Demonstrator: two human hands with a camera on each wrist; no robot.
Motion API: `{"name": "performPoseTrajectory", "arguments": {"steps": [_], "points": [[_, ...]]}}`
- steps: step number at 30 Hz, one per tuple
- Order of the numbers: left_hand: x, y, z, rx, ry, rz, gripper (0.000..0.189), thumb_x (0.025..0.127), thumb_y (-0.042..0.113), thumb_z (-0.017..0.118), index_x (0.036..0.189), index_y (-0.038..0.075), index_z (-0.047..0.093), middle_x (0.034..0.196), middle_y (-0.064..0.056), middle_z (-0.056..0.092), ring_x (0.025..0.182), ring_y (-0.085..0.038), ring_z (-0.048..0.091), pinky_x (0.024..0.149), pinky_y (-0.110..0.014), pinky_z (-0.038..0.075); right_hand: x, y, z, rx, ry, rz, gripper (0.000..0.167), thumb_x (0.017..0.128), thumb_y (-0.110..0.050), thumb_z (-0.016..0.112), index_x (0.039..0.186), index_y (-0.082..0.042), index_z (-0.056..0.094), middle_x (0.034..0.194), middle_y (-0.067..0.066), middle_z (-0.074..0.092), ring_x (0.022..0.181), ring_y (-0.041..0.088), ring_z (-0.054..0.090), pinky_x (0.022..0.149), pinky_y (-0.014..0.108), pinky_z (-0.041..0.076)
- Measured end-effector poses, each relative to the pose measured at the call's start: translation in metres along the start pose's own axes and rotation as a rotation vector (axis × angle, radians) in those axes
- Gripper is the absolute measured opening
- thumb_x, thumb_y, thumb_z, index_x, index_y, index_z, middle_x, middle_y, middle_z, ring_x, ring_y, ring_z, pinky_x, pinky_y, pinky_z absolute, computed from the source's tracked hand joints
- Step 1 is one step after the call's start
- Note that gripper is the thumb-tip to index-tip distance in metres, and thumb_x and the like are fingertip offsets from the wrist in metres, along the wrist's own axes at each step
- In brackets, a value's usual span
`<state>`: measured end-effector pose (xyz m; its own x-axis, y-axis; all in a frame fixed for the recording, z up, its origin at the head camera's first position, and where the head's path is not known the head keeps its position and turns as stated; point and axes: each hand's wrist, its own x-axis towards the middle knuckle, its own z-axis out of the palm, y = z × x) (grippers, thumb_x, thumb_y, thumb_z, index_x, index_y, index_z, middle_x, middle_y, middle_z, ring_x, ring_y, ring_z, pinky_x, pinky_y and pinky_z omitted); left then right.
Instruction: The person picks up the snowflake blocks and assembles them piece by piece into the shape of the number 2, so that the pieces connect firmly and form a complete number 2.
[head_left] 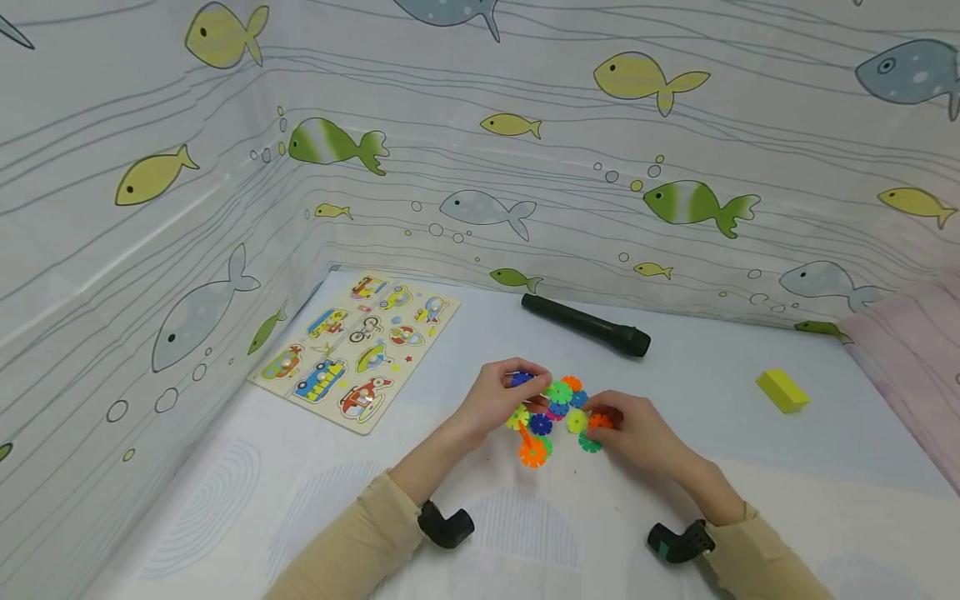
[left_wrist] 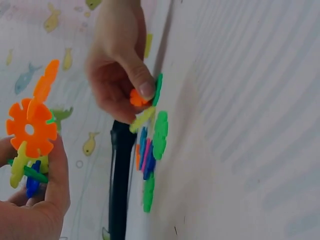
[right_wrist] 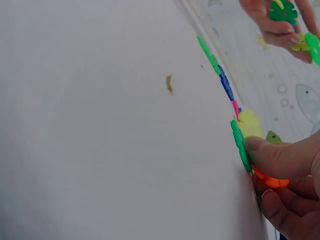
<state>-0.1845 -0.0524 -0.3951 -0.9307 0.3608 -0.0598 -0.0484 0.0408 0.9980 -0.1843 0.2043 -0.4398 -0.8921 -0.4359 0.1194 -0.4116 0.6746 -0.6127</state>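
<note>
My left hand (head_left: 501, 402) holds a cluster of joined plastic snowflake discs above the table. An orange disc (left_wrist: 44, 131) with another orange one stuck upright in it tops yellow, green and blue ones. With thumb and fingers, my right hand (head_left: 639, 427) pinches an orange snowflake disc (right_wrist: 274, 181) at the table surface. A green disc (right_wrist: 240, 146) lies against the right thumb. Between the hands are several more discs, among them a light green disc (head_left: 559, 392) and a yellow disc (head_left: 577, 421). Fingers partly hide both held pieces.
Behind the discs lies a black microphone (head_left: 585, 323). A wooden vehicle puzzle board (head_left: 397, 354) is at the back left, and a yellow block (head_left: 782, 391) at the right. Fish-patterned curtains (head_left: 450, 150) border the table's back and left side.
</note>
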Motion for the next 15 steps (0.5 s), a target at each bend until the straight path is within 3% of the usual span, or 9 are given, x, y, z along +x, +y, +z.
{"name": "performPoseTrajectory", "arguments": {"steps": [10, 15], "points": [[0.001, -0.003, 0.000, 0.008, -0.004, 0.009, 0.030, 0.099, 0.026, 0.063, 0.119, 0.003, 0.066, 0.105, -0.018, 0.072, 0.085, -0.018, 0.073, 0.094, -0.031, 0.056, 0.002, 0.001, 0.000, -0.035, 0.072, 0.137, 0.028, 0.081, -0.021, 0.084, 0.105, -0.012, 0.072, 0.079, -0.005, 0.061, 0.075, 0.015, 0.052, 0.064, 0.024, 0.046], [0.001, -0.002, 0.001, 0.018, 0.003, 0.000, 0.030, 0.099, 0.026, 0.064, 0.121, 0.006, 0.065, 0.103, -0.017, 0.074, 0.085, -0.019, 0.074, 0.096, -0.032, 0.055, 0.001, -0.009, -0.005, 0.119, 0.147, 0.137, 0.023, 0.086, -0.018, 0.079, 0.106, -0.007, 0.073, 0.081, 0.001, 0.070, 0.067, 0.019, 0.062, 0.061, 0.024, 0.052]]}}
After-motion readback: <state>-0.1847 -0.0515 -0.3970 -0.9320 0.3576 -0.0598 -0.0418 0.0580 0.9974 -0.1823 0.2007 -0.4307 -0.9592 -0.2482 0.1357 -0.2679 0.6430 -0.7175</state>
